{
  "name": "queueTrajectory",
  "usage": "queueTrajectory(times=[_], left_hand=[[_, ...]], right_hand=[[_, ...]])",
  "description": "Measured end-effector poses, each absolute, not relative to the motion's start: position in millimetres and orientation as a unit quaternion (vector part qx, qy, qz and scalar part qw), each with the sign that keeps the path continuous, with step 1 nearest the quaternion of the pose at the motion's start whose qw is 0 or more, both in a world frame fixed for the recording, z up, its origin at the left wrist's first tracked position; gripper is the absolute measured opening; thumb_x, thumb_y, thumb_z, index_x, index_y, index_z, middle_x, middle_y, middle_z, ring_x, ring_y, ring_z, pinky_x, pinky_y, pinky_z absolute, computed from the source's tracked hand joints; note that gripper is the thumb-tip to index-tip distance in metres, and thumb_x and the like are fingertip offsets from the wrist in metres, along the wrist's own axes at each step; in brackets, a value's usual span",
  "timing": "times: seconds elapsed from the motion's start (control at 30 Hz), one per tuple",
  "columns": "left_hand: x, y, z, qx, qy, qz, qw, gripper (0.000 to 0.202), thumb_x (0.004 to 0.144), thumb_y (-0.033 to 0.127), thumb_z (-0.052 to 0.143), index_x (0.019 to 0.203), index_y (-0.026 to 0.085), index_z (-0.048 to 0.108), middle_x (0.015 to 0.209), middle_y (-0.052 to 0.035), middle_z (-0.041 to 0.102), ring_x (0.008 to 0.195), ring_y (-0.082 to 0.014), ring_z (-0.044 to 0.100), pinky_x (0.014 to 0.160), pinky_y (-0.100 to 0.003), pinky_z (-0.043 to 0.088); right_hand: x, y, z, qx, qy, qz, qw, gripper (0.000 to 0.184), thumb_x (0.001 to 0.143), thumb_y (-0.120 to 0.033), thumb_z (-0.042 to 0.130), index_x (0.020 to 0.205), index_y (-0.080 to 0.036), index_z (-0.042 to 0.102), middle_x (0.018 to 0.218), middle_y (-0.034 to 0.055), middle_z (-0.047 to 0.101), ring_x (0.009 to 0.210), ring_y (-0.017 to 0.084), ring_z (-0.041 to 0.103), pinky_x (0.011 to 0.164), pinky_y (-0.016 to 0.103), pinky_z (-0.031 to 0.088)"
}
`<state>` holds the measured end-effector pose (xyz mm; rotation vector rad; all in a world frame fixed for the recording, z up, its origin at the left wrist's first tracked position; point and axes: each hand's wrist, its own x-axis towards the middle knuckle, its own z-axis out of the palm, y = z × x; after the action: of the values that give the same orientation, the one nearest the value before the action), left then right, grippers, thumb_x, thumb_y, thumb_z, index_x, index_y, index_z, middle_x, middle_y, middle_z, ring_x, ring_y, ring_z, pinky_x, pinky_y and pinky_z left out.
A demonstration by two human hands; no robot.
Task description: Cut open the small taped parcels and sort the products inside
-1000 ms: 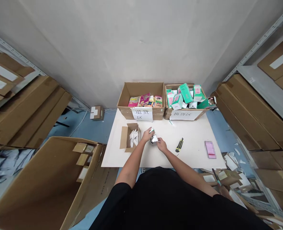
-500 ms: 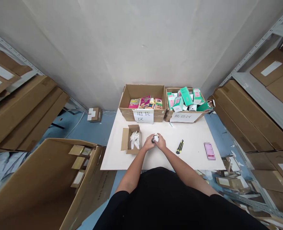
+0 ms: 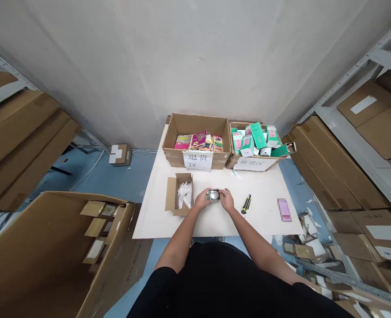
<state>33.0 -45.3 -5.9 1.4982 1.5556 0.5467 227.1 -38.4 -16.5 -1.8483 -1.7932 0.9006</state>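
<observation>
Between my two hands is a small, dark-edged box-like thing (image 3: 214, 194) with a round silvery face turned up; its exact kind is too small to make out. My left hand (image 3: 202, 200) grips its left side. The fingers of my right hand (image 3: 227, 200) close on its right edge. Just left of my hands stands an open small carton (image 3: 183, 212) holding white paper-like strips (image 3: 184, 194). To the right, a yellow and black utility knife (image 3: 246, 204) lies on the white table (image 3: 261, 223).
At the table's back stand a carton of books (image 3: 172, 157) and a carton of green and white boxes (image 3: 230, 161), both with handwritten signs. A pixelated pink item (image 3: 284, 210) lies at right. A big open carton (image 3: 32, 247) stands at left; loaded shelves (image 3: 385, 57) flank the right.
The thing in my hands has been turned, so its round silvery face now shows. My right hand has shifted a little to the right, and both hands sit slightly lower. The view has shifted slightly.
</observation>
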Motion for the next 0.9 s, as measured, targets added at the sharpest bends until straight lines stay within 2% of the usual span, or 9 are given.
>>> queueTrajectory(times=[0.17, 0.27, 0.37, 0.43, 0.5, 0.63, 0.7, 0.8, 0.9], left_hand=[[31, -45, -6, 0.617, 0.615, 0.226, 0.435, 0.079, 0.069, 0.013, 0.085, 0.142, 0.030, 0.061, 0.139, -0.0045, 0.071, 0.122, -0.0253, 0.070, 0.104, -0.038, 0.055], [30, -46, -6, 0.623, 0.606, 0.223, 0.441, 0.076, 0.070, 0.011, 0.083, 0.140, 0.030, 0.062, 0.138, -0.0039, 0.072, 0.123, -0.0248, 0.069, 0.103, -0.036, 0.055], [26, -47, -7, 0.616, 0.614, 0.206, 0.448, 0.075, 0.069, 0.013, 0.083, 0.140, 0.030, 0.062, 0.137, -0.0033, 0.073, 0.123, -0.0257, 0.069, 0.101, -0.036, 0.056], [23, -47, -10, 0.617, 0.613, 0.201, 0.451, 0.076, 0.068, 0.013, 0.083, 0.139, 0.031, 0.062, 0.136, -0.0029, 0.073, 0.122, -0.0256, 0.070, 0.101, -0.036, 0.056], [21, -46, -14, 0.620, 0.607, 0.210, 0.452, 0.076, 0.068, 0.013, 0.083, 0.139, 0.031, 0.062, 0.138, -0.0029, 0.072, 0.122, -0.0248, 0.070, 0.102, -0.036, 0.056], [22, -44, -19, 0.613, 0.615, 0.223, 0.444, 0.077, 0.068, 0.017, 0.087, 0.139, 0.031, 0.061, 0.140, -0.0048, 0.071, 0.121, -0.0263, 0.071, 0.101, -0.037, 0.057], [25, -45, -16, 0.619, 0.617, 0.220, 0.433, 0.077, 0.069, 0.018, 0.088, 0.140, 0.030, 0.061, 0.141, -0.0061, 0.070, 0.123, -0.0281, 0.069, 0.103, -0.040, 0.056], [29, -48, -5, 0.643, 0.608, 0.209, 0.416, 0.077, 0.070, 0.017, 0.086, 0.141, 0.031, 0.061, 0.146, -0.0055, 0.067, 0.133, -0.0281, 0.064, 0.111, -0.043, 0.051], [26, -47, 17, 0.660, 0.588, 0.215, 0.415, 0.085, 0.068, 0.016, 0.086, 0.148, 0.027, 0.057, 0.154, -0.0101, 0.060, 0.141, -0.0287, 0.057, 0.116, -0.044, 0.048]], right_hand=[[208, -22, -3, -0.700, -0.646, 0.298, 0.061, 0.031, 0.071, -0.030, 0.088, 0.100, -0.023, 0.076, 0.160, 0.0125, 0.048, 0.128, 0.036, 0.061, 0.098, 0.042, 0.055], [196, -14, 3, -0.697, -0.651, 0.298, 0.024, 0.037, 0.061, -0.029, 0.095, 0.091, -0.022, 0.075, 0.165, 0.0132, 0.042, 0.127, 0.038, 0.062, 0.094, 0.042, 0.056], [188, -14, 7, -0.684, -0.666, 0.297, 0.035, 0.040, 0.057, -0.026, 0.096, 0.089, -0.020, 0.073, 0.167, 0.0159, 0.039, 0.135, 0.040, 0.055, 0.096, 0.043, 0.055], [187, -17, 14, -0.673, -0.678, 0.289, 0.058, 0.043, 0.055, -0.024, 0.094, 0.090, -0.018, 0.071, 0.167, 0.0198, 0.039, 0.143, 0.042, 0.047, 0.100, 0.046, 0.054], [190, -19, 26, -0.668, -0.680, 0.285, 0.101, 0.045, 0.055, -0.023, 0.091, 0.093, -0.018, 0.070, 0.163, 0.0210, 0.044, 0.144, 0.042, 0.045, 0.103, 0.047, 0.052], [208, -11, 78, -0.637, -0.655, 0.325, 0.244, 0.047, 0.062, -0.026, 0.082, 0.107, -0.019, 0.072, 0.132, 0.0141, 0.069, 0.116, 0.034, 0.066, 0.093, 0.042, 0.057], [219, -2, 117, -0.591, -0.658, 0.341, 0.319, 0.053, 0.065, -0.029, 0.080, 0.117, -0.019, 0.073, 0.118, 0.0099, 0.072, 0.103, 0.030, 0.070, 0.090, 0.041, 0.058], [231, 13, 178, -0.514, -0.674, 0.350, 0.399, 0.066, 0.070, -0.031, 0.080, 0.135, -0.024, 0.070, 0.120, 0.0076, 0.072, 0.106, 0.028, 0.069, 0.096, 0.043, 0.057], [239, 24, 228, -0.459, -0.652, 0.397, 0.454, 0.079, 0.073, -0.035, 0.083, 0.148, -0.023, 0.060, 0.127, 0.0089, 0.070, 0.117, 0.027, 0.068, 0.102, 0.042, 0.056]])
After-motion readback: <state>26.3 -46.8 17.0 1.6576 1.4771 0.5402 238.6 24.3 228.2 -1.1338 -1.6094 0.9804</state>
